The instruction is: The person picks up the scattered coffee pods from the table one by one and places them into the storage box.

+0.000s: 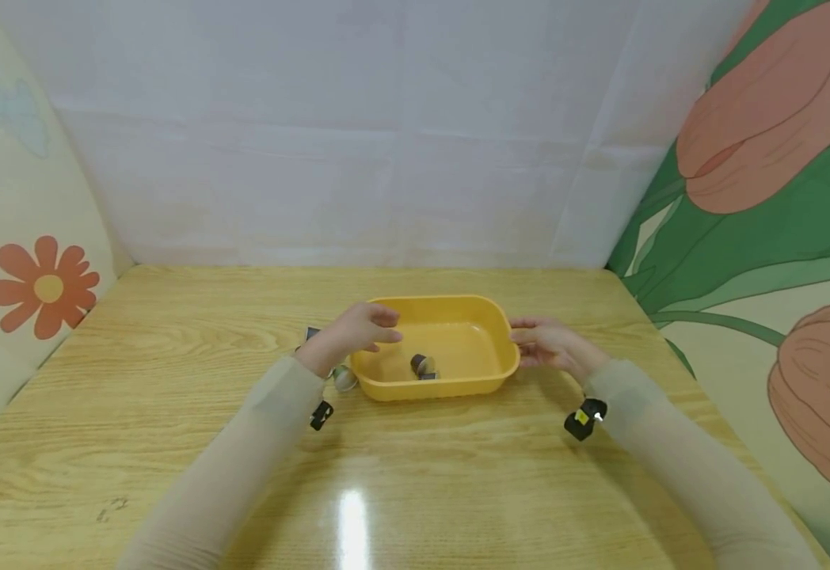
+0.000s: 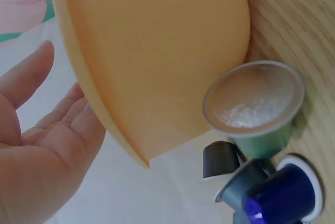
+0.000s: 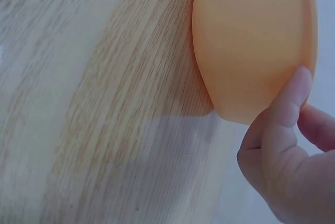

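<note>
A yellow plastic bin (image 1: 451, 388) stands on the table with a few coffee capsules (image 1: 419, 363) inside, one of them dark brown. Over its left rim reaches my left hand (image 1: 358, 328), fingers relaxed and nothing held. My right hand (image 1: 552, 345) pinches the right rim, fingers against the outer wall in the right wrist view. Left of the bin, partly behind my left hand, lie more capsules: a green capsule (image 2: 264, 139) with a pale lid, a blue capsule (image 2: 280, 197) and a black capsule (image 2: 219, 160) show in the left wrist view.
The wooden table (image 1: 415, 483) stretches around the bin. A white cloth (image 1: 386, 158) hangs behind its back edge. Flower-patterned panels (image 1: 778, 198) stand at both sides. Small black wrist cameras (image 1: 586, 418) hang below the sleeves.
</note>
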{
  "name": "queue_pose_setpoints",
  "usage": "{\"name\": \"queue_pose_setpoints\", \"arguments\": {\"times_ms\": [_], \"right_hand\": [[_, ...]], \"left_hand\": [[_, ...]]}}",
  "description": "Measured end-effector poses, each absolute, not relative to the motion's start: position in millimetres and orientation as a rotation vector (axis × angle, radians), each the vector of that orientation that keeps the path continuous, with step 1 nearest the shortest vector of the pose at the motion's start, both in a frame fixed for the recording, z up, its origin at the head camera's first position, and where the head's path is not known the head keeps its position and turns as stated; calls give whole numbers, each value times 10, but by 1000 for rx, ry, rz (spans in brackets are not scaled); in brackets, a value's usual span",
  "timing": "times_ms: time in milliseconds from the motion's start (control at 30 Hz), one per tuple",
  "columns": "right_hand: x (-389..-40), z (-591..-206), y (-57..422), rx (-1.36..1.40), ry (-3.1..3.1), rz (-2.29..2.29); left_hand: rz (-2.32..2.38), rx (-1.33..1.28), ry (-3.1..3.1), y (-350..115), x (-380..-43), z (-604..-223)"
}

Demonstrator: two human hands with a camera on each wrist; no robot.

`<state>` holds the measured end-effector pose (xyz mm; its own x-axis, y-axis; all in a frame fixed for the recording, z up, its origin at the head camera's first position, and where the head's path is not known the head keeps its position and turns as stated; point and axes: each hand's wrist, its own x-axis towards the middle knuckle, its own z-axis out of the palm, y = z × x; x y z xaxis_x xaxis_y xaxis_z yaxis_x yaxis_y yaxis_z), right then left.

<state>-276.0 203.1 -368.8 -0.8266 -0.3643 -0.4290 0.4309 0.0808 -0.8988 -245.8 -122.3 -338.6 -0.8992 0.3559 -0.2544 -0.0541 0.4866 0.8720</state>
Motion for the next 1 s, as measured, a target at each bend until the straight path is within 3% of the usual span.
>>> {"name": "queue_pose_setpoints", "arguments": {"times_ms": [1000], "right_hand": [[-2758,-3662,2103,80,1827,-1761]], "left_hand": [[1410,253,2496,-1638,-2287,-3267]]}}
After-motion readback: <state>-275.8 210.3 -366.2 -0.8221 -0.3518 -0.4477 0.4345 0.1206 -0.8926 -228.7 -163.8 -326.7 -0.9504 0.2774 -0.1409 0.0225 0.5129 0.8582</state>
